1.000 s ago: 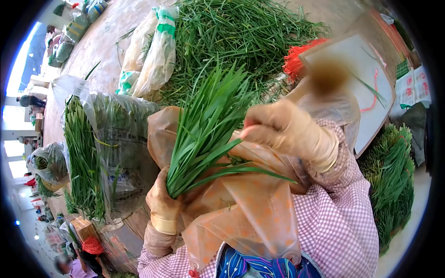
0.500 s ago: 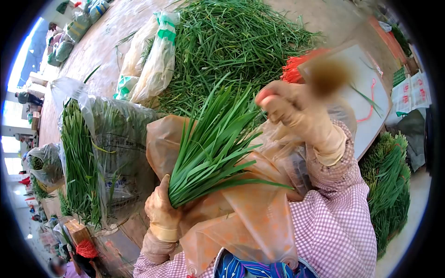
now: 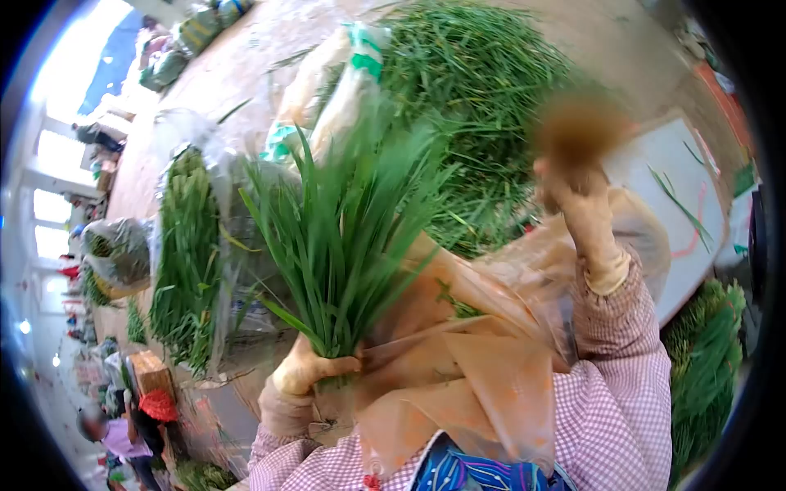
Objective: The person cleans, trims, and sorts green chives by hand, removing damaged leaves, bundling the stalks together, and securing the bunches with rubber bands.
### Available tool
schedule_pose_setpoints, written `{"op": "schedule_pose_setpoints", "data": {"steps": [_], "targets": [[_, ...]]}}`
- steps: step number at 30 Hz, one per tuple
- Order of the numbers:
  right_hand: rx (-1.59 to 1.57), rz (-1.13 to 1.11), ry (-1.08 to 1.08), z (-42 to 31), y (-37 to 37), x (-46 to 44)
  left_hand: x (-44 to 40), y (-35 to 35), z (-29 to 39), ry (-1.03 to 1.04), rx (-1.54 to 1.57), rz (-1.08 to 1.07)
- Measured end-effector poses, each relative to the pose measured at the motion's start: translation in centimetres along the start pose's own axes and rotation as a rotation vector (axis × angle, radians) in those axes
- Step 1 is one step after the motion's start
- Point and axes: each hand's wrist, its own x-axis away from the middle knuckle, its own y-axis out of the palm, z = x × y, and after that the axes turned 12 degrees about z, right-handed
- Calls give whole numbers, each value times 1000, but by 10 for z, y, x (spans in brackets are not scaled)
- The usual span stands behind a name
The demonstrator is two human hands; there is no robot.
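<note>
My left hand, in a tan glove, is closed round the base of a bunch of Chinese chives. The long flat green leaves stand up and fan out above the fist, their tips blurred. My right hand, gloved as well, is raised on the right, apart from the bunch. A blurred brown spot covers its upper part, so its fingers do not show clearly. Beneath both hands, an orange-tinted plastic apron covers my lap, with a few loose green bits on it.
Beyond my lap lies a large heap of loose chives, beside white-and-green plastic bags. Bagged chives stand at left, with a cardboard box lower down. At right are a pale board and more bundled greens.
My left hand has tilted the bunch more upright and its leaves swing leftward. My right hand has moved right, under the blurred spot. The whole view has shifted and turned slightly.
</note>
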Motion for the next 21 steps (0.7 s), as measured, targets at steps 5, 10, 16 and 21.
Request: {"op": "schedule_pose_setpoints", "data": {"steps": [5,10,16,21], "targets": [[346,-266,-191,11,3,5,-16,-16,-49,-19,110,-303],[481,-172,-536,7,12,13,-10,0,-35,-122,380,-328],[277,-70,-464,-22,16,30,-5,8,-21,-219,400,-212],[274,-476,-1138,-46,45,68,-21,0,-25,-257,392,-403]]}}
